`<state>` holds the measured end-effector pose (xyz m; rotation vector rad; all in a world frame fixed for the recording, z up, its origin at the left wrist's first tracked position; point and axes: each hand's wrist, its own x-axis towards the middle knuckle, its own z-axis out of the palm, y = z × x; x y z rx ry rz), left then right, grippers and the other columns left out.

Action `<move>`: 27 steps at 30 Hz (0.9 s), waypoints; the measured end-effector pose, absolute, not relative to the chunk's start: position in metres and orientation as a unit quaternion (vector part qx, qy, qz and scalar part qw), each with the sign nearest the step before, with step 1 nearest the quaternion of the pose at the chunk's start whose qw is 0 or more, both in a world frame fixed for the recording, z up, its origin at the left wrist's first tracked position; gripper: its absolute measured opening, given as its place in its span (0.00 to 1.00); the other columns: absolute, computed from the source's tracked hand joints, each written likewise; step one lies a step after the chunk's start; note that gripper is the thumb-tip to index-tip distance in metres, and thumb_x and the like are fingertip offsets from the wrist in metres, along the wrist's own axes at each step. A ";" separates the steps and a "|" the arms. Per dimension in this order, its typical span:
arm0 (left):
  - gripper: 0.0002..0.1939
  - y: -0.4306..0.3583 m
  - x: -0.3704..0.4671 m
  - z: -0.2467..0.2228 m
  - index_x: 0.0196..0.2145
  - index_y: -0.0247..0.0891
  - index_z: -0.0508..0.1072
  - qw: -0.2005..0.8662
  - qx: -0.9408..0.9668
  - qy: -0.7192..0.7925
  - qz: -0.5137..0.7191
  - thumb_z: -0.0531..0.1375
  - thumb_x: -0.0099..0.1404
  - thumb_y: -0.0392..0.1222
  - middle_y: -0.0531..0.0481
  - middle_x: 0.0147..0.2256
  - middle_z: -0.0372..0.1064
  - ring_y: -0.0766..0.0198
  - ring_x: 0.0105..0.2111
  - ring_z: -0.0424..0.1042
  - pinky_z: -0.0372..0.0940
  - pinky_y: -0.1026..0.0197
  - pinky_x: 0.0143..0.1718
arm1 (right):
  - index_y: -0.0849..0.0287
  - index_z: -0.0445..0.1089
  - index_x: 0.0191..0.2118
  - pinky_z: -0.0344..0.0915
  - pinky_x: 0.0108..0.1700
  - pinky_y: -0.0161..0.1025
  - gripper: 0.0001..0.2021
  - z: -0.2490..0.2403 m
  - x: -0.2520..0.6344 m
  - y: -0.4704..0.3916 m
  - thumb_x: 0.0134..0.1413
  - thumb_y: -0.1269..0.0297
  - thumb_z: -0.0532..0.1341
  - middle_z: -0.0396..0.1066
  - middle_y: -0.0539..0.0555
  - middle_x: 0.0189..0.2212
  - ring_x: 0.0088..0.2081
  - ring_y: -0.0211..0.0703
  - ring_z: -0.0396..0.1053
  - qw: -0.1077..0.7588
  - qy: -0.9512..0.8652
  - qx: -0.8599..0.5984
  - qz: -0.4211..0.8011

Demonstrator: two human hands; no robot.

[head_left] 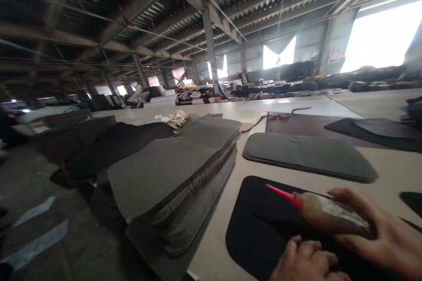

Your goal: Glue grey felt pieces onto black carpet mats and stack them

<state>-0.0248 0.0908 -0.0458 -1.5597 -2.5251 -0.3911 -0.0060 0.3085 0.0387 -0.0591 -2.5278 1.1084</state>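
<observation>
Left hand [308,261] is sitting half-curled lower right, can't tell its grip, while I'm gripping the bottle [325,213] with my right hand [384,230], probably aiming, next likely needing the black panel [257,232].

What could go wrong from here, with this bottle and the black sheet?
The bottle in the right hand has its red nozzle over the black sheet; any drip might mark it. The left hand is close to the bottle, so its fingers could perhaps get smeared.
</observation>
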 end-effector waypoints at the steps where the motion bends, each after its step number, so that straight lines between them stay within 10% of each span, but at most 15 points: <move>1: 0.17 0.087 -0.023 -0.039 0.52 0.48 0.73 0.067 -0.538 -0.830 -0.135 0.56 0.71 0.55 0.52 0.59 0.68 0.54 0.61 0.65 0.64 0.49 0.62 | 0.40 0.69 0.48 0.75 0.43 0.43 0.28 0.043 -0.005 0.301 0.37 0.50 0.72 0.77 0.49 0.44 0.47 0.59 0.75 0.150 -0.899 -0.022 0.411; 7: 0.34 0.066 -0.009 0.002 0.59 0.34 0.66 0.043 -0.579 -0.784 -0.217 0.53 0.70 0.66 0.43 0.61 0.64 0.51 0.66 0.55 0.48 0.48 0.70 | 0.50 0.67 0.52 0.74 0.45 0.39 0.31 0.080 0.006 0.262 0.45 0.40 0.67 0.76 0.51 0.46 0.49 0.56 0.74 0.048 -0.879 -0.047 0.472; 17: 0.42 0.065 -0.007 0.011 0.72 0.40 0.43 -0.049 -0.579 -0.766 -0.276 0.57 0.71 0.59 0.43 0.70 0.50 0.46 0.67 0.54 0.57 0.47 0.66 | 0.53 0.69 0.45 0.72 0.38 0.41 0.17 0.073 -0.002 0.217 0.57 0.46 0.62 0.74 0.52 0.37 0.36 0.49 0.74 0.069 -0.886 0.138 0.438; 27: 0.32 0.075 -0.013 -0.005 0.64 0.38 0.64 -0.095 -0.590 -0.763 -0.248 0.53 0.70 0.60 0.46 0.57 0.70 0.48 0.58 0.67 0.66 0.52 0.57 | 0.53 0.68 0.45 0.68 0.42 0.41 0.09 0.068 -0.007 0.202 0.63 0.56 0.60 0.69 0.52 0.41 0.40 0.45 0.69 0.060 -0.885 0.244 0.393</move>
